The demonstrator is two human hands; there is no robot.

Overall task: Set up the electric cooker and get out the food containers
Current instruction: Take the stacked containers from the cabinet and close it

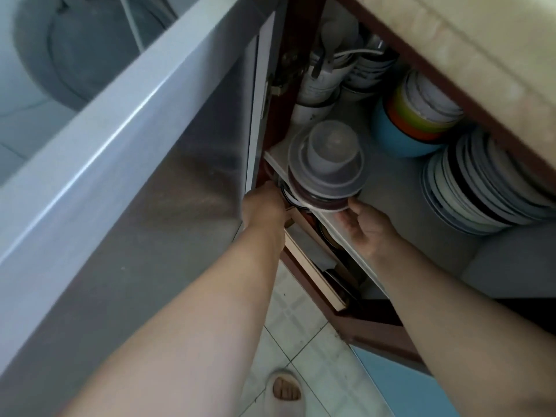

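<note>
**Head view: containers at shelf edge**

Item: stack of food containers (326, 164), lidded, on the lip of the cabinet shelf (391, 188), between both hands, likely for a steady two-sided lift.
Right hand (364, 227): fingers curled under its rim.
Left hand (264, 203): against its base, fingers hidden, so its grip cannot be told.

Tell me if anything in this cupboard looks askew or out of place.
The stack of containers tilts and hangs over the front edge of the shelf; the left hand and right hand are at its base. Nothing looks spilled or broken.
</note>
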